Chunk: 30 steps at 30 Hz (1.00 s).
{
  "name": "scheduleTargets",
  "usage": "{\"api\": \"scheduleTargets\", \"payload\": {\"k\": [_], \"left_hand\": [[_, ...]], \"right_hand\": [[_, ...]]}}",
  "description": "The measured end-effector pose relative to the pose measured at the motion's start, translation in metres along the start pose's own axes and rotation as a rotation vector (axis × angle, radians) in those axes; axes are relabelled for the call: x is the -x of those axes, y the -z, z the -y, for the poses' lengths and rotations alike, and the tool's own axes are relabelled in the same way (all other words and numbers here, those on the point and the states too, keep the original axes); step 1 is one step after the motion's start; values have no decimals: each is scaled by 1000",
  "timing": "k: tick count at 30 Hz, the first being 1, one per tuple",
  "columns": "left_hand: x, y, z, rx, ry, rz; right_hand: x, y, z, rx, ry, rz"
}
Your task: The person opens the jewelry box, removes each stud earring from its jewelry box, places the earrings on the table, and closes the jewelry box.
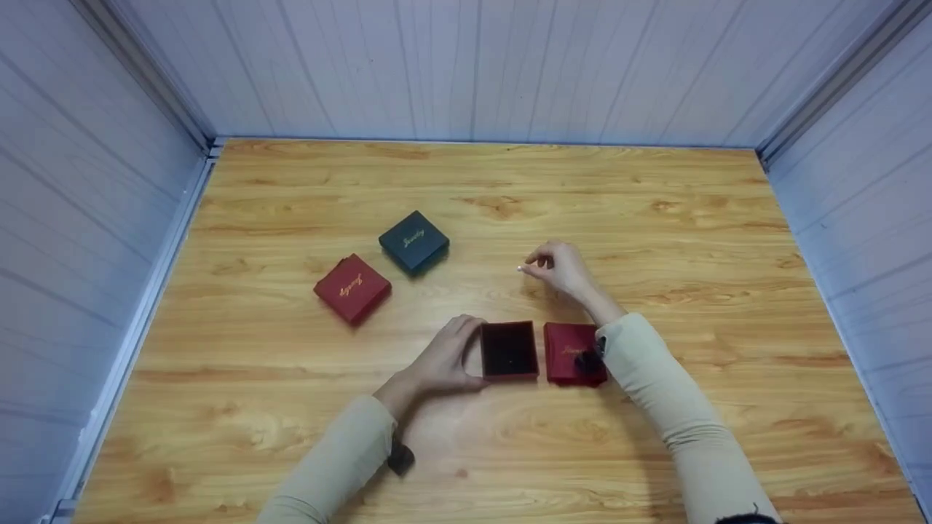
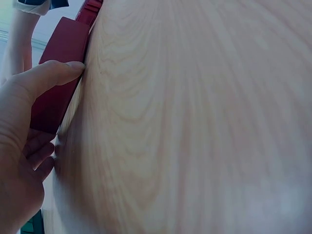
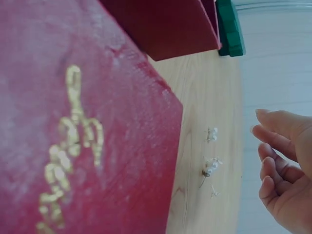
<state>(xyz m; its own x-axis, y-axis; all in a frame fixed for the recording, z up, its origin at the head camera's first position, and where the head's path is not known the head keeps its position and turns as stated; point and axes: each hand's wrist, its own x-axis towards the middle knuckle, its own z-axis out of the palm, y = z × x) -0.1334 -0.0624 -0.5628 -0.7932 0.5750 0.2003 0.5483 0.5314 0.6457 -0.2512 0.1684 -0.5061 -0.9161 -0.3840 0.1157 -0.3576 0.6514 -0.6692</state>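
My left hand (image 1: 448, 356) grips an open red jewelry box (image 1: 510, 378) from its left side. In the left wrist view the thumb (image 2: 61, 73) presses the red wall, with the other fingers curled beyond it. A tiny pale spot shows on the box's black lining (image 1: 502, 342). Above the table, forward of the box, my right hand (image 1: 564, 271) pinches a tiny white pearl earring (image 1: 520, 268) between thumb and forefinger; its detail is too small to see. Small pearl earrings (image 3: 210, 167) lie on the table in the right wrist view.
A red lid with gold lettering (image 1: 564, 356) lies right of the open box, partly under the right sleeve. A closed red box (image 1: 352, 288) and a closed dark green box (image 1: 413, 242) stand at the back left. Pale panels (image 1: 473, 73) wall the wooden table.
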Motion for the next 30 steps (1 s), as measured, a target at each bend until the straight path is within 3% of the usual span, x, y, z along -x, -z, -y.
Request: {"api": "scheduleTargets", "payload": {"k": [7, 16, 25, 30], "left_hand": [[0, 0, 1, 6, -6, -7], [0, 0, 0, 3, 1, -9], [0, -1, 1, 10, 12, 1], [0, 0, 0, 21, 14, 12]], "right_hand": [[12, 1, 4, -29, 27, -24], [31, 0, 7, -39, 145, -29], [51, 5, 7, -54, 191, -27], [62, 6, 7, -48, 174, -24]]}}
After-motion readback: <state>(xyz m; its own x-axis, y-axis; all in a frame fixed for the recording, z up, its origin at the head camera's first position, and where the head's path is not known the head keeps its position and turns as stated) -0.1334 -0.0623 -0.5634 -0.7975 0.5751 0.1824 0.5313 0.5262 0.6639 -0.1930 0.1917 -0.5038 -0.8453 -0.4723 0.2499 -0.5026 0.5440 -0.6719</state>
